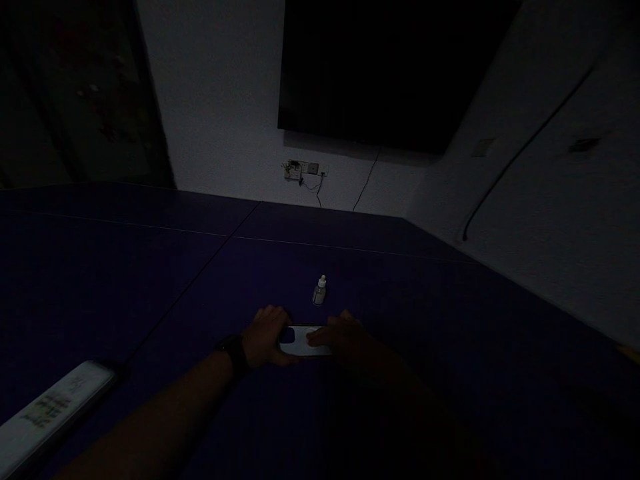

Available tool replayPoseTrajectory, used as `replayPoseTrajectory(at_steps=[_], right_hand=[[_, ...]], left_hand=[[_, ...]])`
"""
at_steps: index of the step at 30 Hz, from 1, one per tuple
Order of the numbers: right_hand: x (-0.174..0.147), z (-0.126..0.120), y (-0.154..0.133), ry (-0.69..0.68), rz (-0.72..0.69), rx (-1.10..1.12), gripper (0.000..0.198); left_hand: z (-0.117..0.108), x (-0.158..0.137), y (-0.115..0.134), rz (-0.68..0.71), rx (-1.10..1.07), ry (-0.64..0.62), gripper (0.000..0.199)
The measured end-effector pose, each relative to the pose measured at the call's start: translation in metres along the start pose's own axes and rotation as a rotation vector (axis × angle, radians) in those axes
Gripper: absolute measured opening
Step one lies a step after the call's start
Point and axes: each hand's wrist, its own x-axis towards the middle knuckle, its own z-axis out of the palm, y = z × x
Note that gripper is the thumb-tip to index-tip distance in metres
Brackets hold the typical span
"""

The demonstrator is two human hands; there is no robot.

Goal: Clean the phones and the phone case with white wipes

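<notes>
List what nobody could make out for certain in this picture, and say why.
Phone case, head view: right end hidden by the right hand.
White slab, head view: near end cut off at the lower left corner; markings blurred.
Bottle, head view: any lettering too small and dim.
Television, head view: top cut off by upper edge.

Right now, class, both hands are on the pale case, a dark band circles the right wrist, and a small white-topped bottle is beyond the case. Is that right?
Not quite: the head view shows the dark band on the left wrist. The left hand and right hand are both on the pale case, and the small white-topped bottle is beyond it.
</notes>
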Motion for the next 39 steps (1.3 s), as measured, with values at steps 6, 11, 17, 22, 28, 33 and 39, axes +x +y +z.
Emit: replayPoseTrajectory(at_steps=[6, 11, 17, 22, 28, 33, 39], right_hand=[[-0.009, 0.001, 0.015, 0.025, 0.036, 0.104, 0.049], [0.0, 0.006, 0.01, -0.007, -0.003, 0.104, 0.05], [-0.002, 0.012, 0.025, 0.01, 0.042, 0.059, 0.05], [0.0, 0.018, 0.031, -0.029, -0.026, 0.109, 0.053], [-0.001, 0.011, 0.026, -0.025, 0.03, 0.079, 0.053], [-0.003, 0.01, 0.023, -0.016, -0.031, 0.118, 0.05], [0.0, 0.01, 0.014, 0.003, 0.029, 0.062, 0.048]], left_hand=[[0.0, 0.001, 0.0, 0.009, 0.001, 0.007, 0.066], [-0.001, 0.001, 0.0, 0.017, 0.003, -0.002, 0.065], [-0.002, 0.0, 0.0, 0.015, 0.005, -0.012, 0.064], [-0.002, 0.0, 0.0, 0.017, 0.006, -0.01, 0.065], [-0.002, 0.001, 0.0, 0.019, 0.004, -0.014, 0.064], [-0.003, 0.0, 0.001, 0.022, 0.001, -0.011, 0.063], [-0.002, 0.0, 0.001, 0.03, -0.001, -0.003, 0.064]])
